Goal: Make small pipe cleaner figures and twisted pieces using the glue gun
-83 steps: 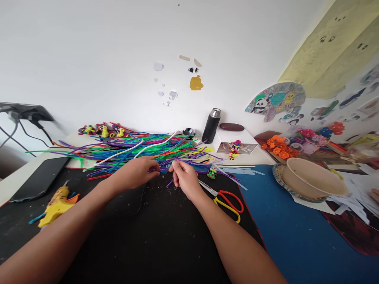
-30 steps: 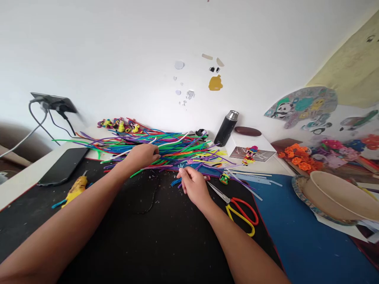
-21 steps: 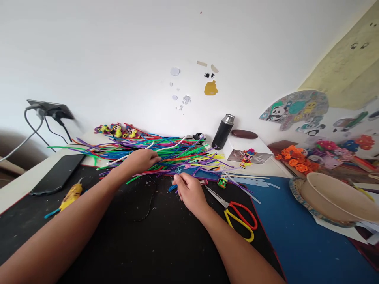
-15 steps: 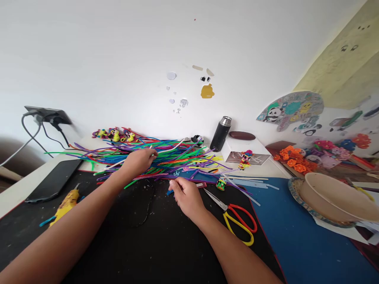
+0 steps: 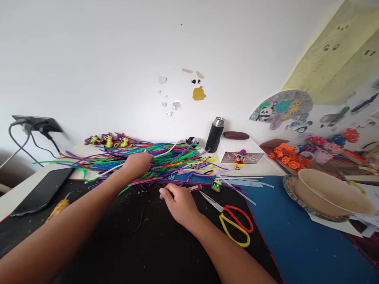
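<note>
My left hand (image 5: 137, 165) is over the near edge of the heap of coloured pipe cleaners (image 5: 166, 157), its fingers curled in among the strands; I cannot tell whether they have closed on one. My right hand (image 5: 179, 201) is held over the black mat (image 5: 118, 252), nearer than the heap and to its right, with thumb and fingers drawn together. A speck of blue shows at my fingertips, but what I hold there is mostly hidden. The heap lies across the far side of the desk, between the phone (image 5: 43, 191) on the left and the black flask (image 5: 214, 136) on the right. To the right of my right hand, the scissors (image 5: 226, 215) lie on the mat with red and yellow handles, near a small green figure (image 5: 216, 185). Farther right, a beige bowl (image 5: 328, 193) sits on the blue mat (image 5: 299, 232).
</note>
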Available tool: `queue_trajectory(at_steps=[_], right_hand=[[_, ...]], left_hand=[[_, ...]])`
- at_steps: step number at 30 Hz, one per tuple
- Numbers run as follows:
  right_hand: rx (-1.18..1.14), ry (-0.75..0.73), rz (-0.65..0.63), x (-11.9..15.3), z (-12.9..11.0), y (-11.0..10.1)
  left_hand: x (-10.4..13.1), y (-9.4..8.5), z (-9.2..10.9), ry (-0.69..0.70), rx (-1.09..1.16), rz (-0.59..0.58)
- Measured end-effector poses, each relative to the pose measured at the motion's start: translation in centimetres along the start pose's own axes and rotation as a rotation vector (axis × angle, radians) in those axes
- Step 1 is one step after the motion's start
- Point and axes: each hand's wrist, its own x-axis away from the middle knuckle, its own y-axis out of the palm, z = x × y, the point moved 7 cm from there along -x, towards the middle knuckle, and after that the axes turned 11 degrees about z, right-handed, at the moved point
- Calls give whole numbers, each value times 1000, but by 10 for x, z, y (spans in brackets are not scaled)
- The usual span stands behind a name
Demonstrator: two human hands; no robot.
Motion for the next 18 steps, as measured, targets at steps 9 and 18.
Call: queue_trajectory(at_steps=[9, 18], right_hand=[[85, -21, -24, 0, -2, -1], [148, -52, -100, 4, -7, 8]], left_hand=[[-4, -11, 3, 7, 2, 25], [-5, -28, 4, 24, 11, 141]])
